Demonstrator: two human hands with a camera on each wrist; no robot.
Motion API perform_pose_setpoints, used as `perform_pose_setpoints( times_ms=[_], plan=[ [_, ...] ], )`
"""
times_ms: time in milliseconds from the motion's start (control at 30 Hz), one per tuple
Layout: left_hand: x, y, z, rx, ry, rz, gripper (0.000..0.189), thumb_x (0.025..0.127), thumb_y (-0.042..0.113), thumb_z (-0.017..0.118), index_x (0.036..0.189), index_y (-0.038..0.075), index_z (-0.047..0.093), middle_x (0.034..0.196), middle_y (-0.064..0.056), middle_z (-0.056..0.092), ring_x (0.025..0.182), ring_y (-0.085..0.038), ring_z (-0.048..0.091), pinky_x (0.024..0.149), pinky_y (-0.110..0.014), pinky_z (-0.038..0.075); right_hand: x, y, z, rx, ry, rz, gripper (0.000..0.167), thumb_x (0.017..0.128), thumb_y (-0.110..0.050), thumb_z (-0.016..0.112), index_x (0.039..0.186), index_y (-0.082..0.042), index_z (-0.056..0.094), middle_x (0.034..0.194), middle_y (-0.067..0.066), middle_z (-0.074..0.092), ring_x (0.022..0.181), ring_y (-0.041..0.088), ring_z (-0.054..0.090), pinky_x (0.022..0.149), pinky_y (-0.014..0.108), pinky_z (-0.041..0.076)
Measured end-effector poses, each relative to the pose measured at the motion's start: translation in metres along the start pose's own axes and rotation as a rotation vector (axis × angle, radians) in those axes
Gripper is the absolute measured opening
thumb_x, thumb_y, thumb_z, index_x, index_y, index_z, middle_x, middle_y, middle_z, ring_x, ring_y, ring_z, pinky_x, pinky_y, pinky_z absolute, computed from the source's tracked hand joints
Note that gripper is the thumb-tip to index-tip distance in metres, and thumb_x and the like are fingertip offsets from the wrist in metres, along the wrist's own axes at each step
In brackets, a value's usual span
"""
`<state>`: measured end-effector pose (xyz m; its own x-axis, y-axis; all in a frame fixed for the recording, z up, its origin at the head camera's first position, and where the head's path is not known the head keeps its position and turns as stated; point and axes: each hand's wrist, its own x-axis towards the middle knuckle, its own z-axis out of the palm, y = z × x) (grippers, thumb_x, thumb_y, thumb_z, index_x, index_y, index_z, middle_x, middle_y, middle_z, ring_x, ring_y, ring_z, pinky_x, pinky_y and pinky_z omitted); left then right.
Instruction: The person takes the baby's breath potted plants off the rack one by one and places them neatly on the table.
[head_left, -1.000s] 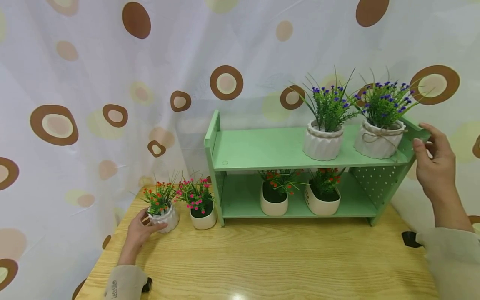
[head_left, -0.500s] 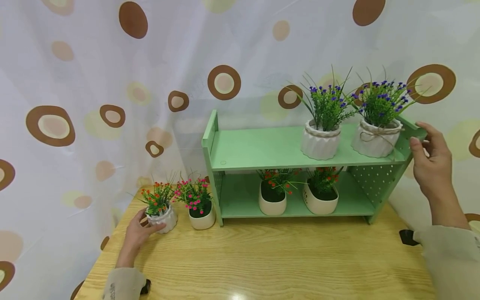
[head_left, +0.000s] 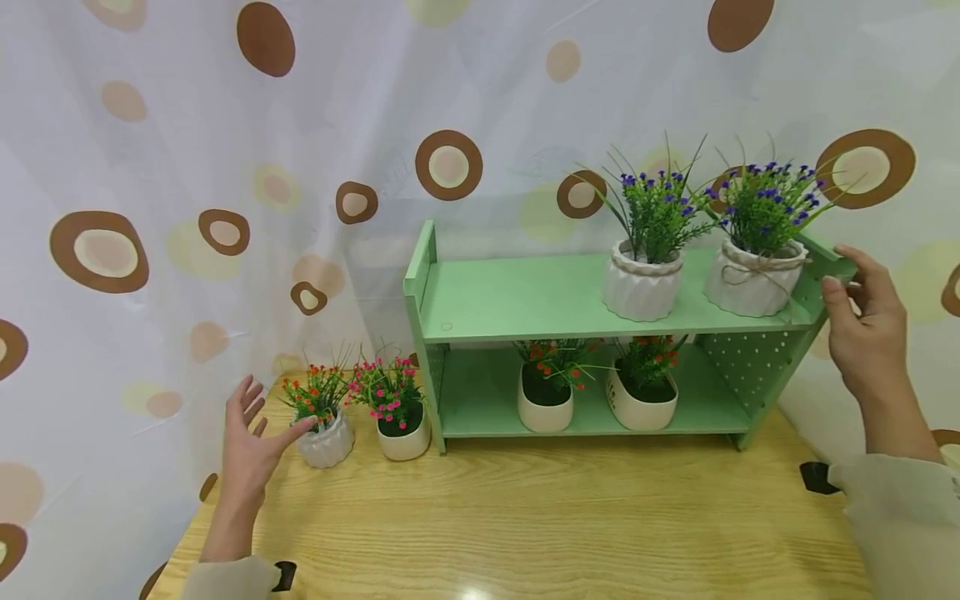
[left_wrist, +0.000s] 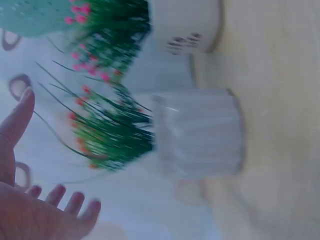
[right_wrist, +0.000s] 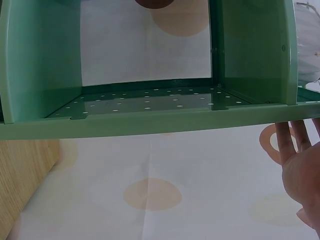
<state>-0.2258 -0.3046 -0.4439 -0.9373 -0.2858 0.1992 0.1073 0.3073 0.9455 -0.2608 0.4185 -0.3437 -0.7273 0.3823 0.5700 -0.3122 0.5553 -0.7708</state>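
My left hand is spread beside a white fluted pot with orange flowers on the table, its thumb overlapping the pot's rim. In the left wrist view the thumb and fingers stand apart from the pot, nothing between them. At the far right, my right hand grips the top front corner of a two-tier green shelf, thumb at the front edge. Seen from the right wrist, its fingers meet the outside of the perforated side panel.
A cream pot with pink flowers stands between the fluted pot and the shelf. Two fluted pots with purple flowers occupy the upper tier's right side. Below are two cream pots with red-orange flowers. A spotted curtain hangs behind the wooden table.
My left hand has let go of the fluted pot and drawn up and left, fingers spreading. The pot stays where it was. My right hand keeps its hold on the shelf corner.
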Motion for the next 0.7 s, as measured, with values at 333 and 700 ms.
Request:
perform_pose_setpoints(
  times_ms=[333, 700],
  plan=[
    [-0.019, 0.077, 0.041, -0.013, 0.064, 0.302, 0.109, 0.078, 0.001, 0.090, 0.162, 0.033, 0.028, 0.165, 0.005, 0.034, 0.152, -0.020, 0.032, 0.127, -0.044, 0.027, 0.002, 0.001, 0.000, 0.001, 0.004, 0.002, 0.047, 0.110, -0.023, 0.049, 0.157, -0.027, 0.045, 0.124, -0.027, 0.047, 0.110, -0.007, 0.049, 0.077, 0.000, 0.041],
    [-0.029, 0.135, 0.119, -0.032, -0.114, 0.619, 0.106, 0.075, 0.007, 0.094, 0.161, 0.028, 0.035, 0.162, 0.005, 0.042, 0.148, -0.018, 0.042, 0.122, -0.041, 0.038, 0.002, 0.001, 0.000, 0.007, 0.011, 0.003, 0.047, 0.110, -0.023, 0.049, 0.156, -0.027, 0.046, 0.123, -0.028, 0.047, 0.110, -0.008, 0.049, 0.078, 0.002, 0.040]
  ],
)
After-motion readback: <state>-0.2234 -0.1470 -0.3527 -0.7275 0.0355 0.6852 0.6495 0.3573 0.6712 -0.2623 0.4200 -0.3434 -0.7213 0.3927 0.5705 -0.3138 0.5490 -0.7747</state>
